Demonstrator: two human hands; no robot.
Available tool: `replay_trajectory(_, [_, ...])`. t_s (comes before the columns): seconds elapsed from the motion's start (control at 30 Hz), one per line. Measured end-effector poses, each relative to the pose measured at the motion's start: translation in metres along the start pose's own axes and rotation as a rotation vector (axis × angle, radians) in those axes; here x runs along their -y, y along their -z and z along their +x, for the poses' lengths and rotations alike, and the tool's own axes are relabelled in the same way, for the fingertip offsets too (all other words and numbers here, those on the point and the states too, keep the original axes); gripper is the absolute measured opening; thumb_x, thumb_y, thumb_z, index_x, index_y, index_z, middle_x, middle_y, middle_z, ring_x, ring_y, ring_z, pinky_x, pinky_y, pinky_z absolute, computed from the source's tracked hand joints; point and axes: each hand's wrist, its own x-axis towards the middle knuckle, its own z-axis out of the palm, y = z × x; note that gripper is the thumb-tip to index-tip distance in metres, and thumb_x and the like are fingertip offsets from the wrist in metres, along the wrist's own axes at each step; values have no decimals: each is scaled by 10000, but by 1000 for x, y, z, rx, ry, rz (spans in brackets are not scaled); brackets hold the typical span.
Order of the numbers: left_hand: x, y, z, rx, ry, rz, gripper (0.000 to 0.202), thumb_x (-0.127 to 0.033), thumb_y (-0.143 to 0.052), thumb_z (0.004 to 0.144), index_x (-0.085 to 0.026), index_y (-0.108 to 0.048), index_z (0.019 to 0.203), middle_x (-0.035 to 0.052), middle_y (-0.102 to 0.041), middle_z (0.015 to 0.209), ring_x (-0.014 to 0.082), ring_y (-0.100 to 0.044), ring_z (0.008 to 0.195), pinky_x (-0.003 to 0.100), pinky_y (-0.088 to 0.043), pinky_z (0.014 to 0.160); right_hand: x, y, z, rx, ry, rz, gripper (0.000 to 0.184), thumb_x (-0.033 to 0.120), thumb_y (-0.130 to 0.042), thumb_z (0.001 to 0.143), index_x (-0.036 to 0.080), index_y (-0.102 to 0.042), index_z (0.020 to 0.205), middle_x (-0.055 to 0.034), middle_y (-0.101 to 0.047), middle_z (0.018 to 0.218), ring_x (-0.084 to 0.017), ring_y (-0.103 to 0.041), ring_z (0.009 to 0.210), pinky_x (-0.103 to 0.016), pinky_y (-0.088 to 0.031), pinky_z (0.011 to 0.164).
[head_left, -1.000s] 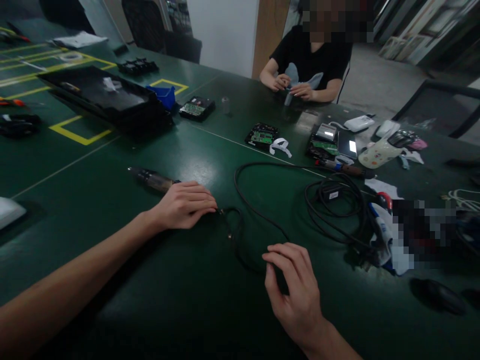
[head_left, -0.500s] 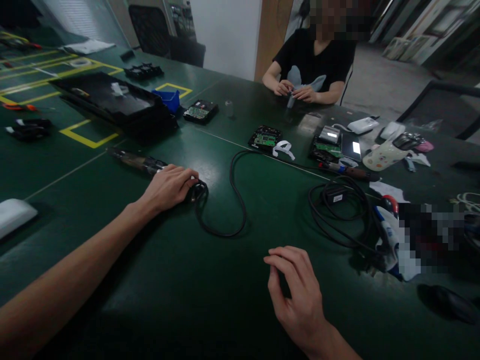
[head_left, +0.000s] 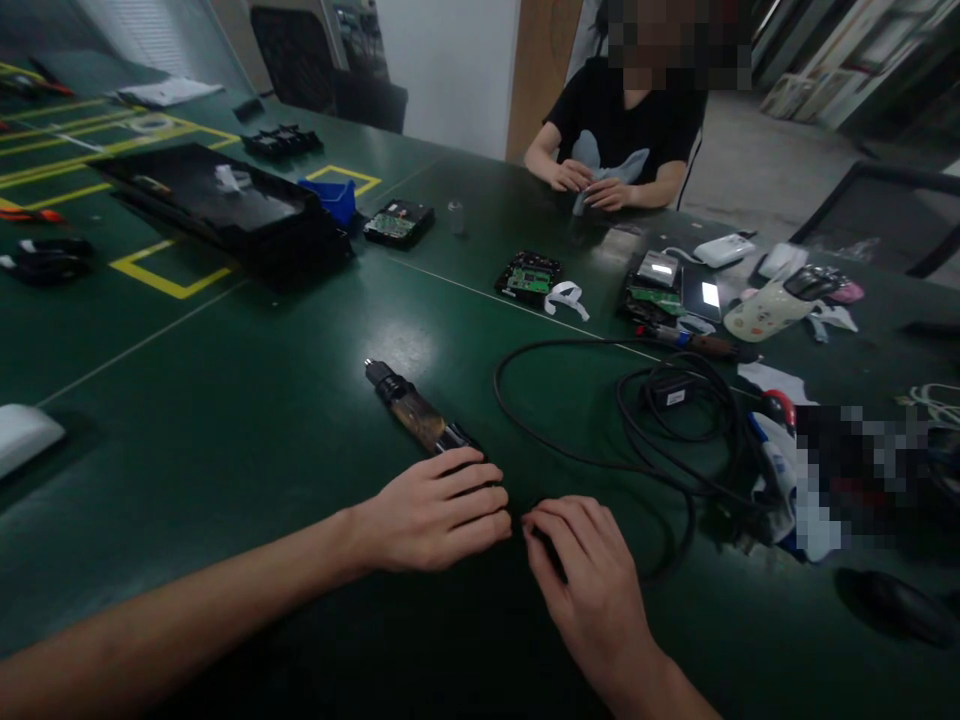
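Observation:
An electric screwdriver (head_left: 421, 417), dark with a brownish see-through body, lies slanted on the green table with its bit end toward the far left. My left hand (head_left: 442, 508) is closed over its rear end, hiding that part. Close by on the right, my right hand (head_left: 589, 565) has its fingers curled in toward the tool's tail. A bit of something dark shows at those fingertips, too hidden to name. The black cable (head_left: 517, 420) loops across the table to the right of the tool and passes behind my right hand.
Circuit-board drives (head_left: 531, 278) lie across the middle. A second screwdriver (head_left: 697, 343), a coiled cable and a pen cup (head_left: 765, 310) are on the right. A large black tray (head_left: 217, 200) and blue bin (head_left: 334, 200) stand at left. A person (head_left: 630, 130) works opposite.
My left hand has drawn the electric screwdriver right and toward me, close to my right hand. The cable has shifted right. My right hand has hardly moved.

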Motion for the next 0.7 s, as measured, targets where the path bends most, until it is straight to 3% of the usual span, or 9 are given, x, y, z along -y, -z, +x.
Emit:
replay_trajectory(0.2, [17,6,0,75,158,-66,337,-297,-559,1004,-204,-597,1325,86,-685,1305,230,-592,1261,439,-421,1132,-2,2,-1,1,-23,64,167,155,-542,1029,202,-692,1083,-76,-706,1048,-225,-629,950,-401,-475,848])
replay_trajectory(0.33, [17,4,5,153,110,-83,400,-432,-597,995,-228,-597,1339,89,-686,1272,252,-594,1232,469,-404,1135,-1,3,-1,-7,-25,68,156,159,-562,1021,202,-702,1075,-74,-711,1037,-224,-631,940,-399,-476,841])
replay_trajectory(0.57, [8,-2,-1,11,153,144,285,-356,-688,952,-248,-656,1214,59,-679,1202,227,-614,1099,409,-442,1015,2,8,1,-72,17,-10,211,151,-599,1012,236,-727,1155,-21,-720,880,-190,-657,831,-408,-437,870])
replay_trajectory(0.7, [9,-2,-1,29,152,183,281,-325,-668,960,-234,-654,1225,71,-677,1142,238,-616,1091,396,-469,952,0,6,-3,-34,21,-16,288,158,-576,1030,239,-702,1277,-18,-672,814,-170,-629,748,-349,-455,754])
